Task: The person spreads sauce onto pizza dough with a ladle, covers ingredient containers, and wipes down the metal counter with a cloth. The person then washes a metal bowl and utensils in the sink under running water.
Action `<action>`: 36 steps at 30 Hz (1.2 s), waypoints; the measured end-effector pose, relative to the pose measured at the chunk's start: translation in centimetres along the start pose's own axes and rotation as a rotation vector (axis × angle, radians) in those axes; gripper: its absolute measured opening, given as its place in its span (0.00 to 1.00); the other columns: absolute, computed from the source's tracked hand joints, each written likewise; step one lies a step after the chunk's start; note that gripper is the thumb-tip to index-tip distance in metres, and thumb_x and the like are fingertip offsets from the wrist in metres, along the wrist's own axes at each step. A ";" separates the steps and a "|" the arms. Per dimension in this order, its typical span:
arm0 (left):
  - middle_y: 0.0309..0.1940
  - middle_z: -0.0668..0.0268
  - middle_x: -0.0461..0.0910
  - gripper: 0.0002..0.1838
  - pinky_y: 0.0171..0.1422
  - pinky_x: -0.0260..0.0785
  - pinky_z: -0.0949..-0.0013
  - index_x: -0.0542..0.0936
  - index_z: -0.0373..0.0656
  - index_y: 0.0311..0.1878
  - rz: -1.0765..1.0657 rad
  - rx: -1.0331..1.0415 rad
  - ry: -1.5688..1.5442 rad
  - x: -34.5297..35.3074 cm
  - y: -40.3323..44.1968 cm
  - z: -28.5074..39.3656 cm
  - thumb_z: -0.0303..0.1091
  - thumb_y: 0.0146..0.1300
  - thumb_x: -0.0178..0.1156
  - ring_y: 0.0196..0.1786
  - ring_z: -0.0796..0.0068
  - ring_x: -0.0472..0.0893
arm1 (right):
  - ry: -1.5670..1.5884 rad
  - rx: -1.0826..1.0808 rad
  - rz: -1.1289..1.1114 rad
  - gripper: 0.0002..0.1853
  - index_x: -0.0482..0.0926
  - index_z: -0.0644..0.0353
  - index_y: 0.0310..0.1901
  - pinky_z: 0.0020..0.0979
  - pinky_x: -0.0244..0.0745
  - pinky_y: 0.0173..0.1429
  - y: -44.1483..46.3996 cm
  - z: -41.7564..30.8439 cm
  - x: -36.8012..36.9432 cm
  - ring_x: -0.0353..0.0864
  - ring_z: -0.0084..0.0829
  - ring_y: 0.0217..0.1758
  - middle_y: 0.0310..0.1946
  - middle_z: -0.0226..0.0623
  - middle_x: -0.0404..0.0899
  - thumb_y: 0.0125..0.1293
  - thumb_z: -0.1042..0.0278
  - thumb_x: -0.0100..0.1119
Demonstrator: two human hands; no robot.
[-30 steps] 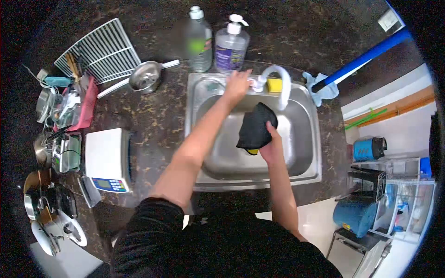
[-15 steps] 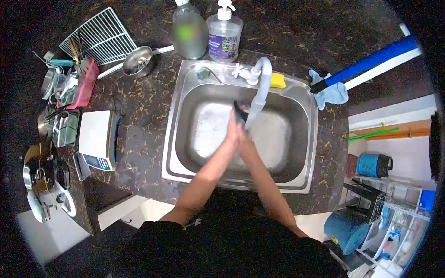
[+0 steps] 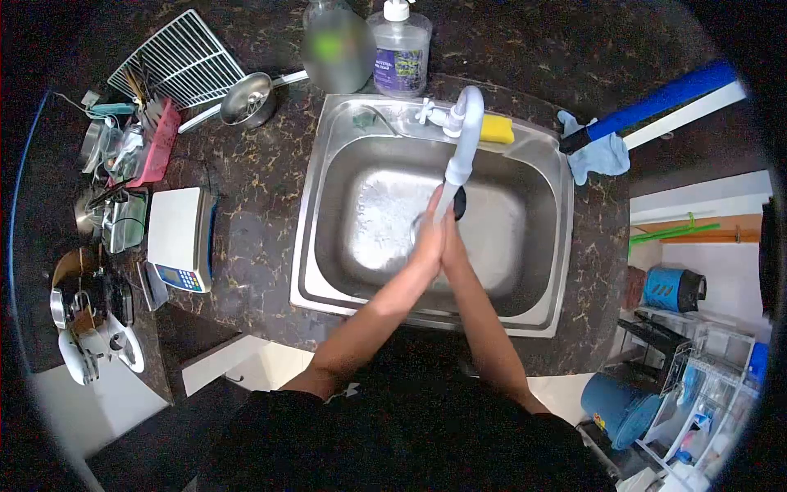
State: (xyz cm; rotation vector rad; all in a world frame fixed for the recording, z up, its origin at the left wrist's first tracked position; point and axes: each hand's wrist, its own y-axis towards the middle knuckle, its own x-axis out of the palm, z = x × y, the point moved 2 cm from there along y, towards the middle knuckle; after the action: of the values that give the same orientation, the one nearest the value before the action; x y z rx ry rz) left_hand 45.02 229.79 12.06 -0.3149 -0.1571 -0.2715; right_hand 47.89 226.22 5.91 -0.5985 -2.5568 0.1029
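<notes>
My left hand [image 3: 429, 242] and my right hand [image 3: 452, 244] are pressed against each other over the sink [image 3: 308, 275], under the curved white faucet [image 3: 466, 148]. Water runs from its spout onto them. A dark round thing [image 3: 461, 202] shows beside the fingertips, partly covered; its kind cannot be made out. The fingers look closed together around it, though the stream and motion hide how each hand grips.
Behind the sink stand a soap pump bottle [image 3: 401, 57] and a blurred bottle [image 3: 337, 53]. A yellow sponge [image 3: 497, 129] lies by the faucet. Left are a kitchen scale [image 3: 175, 234], a ladle-like steel pan [image 3: 248, 100] and a pink basket [image 3: 163, 148]. A blue cloth [image 3: 602, 156] lies right.
Both hands have shifted slightly right, still together under the water. The dark thing now looks rounder and sits on the right of the fingertips. The view has tilted a little.
</notes>
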 end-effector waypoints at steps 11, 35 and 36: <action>0.35 0.63 0.78 0.12 0.42 0.66 0.73 0.77 0.39 0.42 -0.200 0.209 0.080 -1.6 2.3 -1.6 0.38 0.63 0.55 0.36 0.75 0.74 | 0.080 0.411 -0.175 0.33 0.62 0.63 0.63 0.33 0.72 0.48 -0.4 -1.4 -3.8 0.75 0.34 0.47 0.52 0.46 0.73 0.59 0.55 0.59; 0.51 0.57 0.67 0.27 0.52 0.60 0.53 0.72 0.47 0.56 0.024 0.712 1.425 -0.1 15.3 6.9 0.53 0.59 0.55 0.49 0.53 0.65 | -0.269 0.478 -0.285 0.13 0.74 0.62 0.42 0.24 0.69 0.29 -1.4 -3.7 -2.3 0.73 0.26 0.26 0.30 0.36 0.78 0.53 0.75 0.61; 0.51 0.57 0.67 0.27 0.52 0.60 0.53 0.72 0.47 0.56 0.016 0.714 1.422 -0.2 15.4 7.1 0.53 0.59 0.55 0.49 0.53 0.65 | -0.198 0.483 -0.280 0.13 0.74 0.62 0.41 0.24 0.69 0.28 -2.4 -4.4 -2.1 0.73 0.26 0.25 0.29 0.36 0.78 0.53 0.75 0.61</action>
State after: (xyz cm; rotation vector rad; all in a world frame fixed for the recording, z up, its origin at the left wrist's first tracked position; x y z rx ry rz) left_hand 48.43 246.30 14.31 0.6229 1.1353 -0.3493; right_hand 50.71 222.99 9.21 -0.0472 -2.6324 0.6861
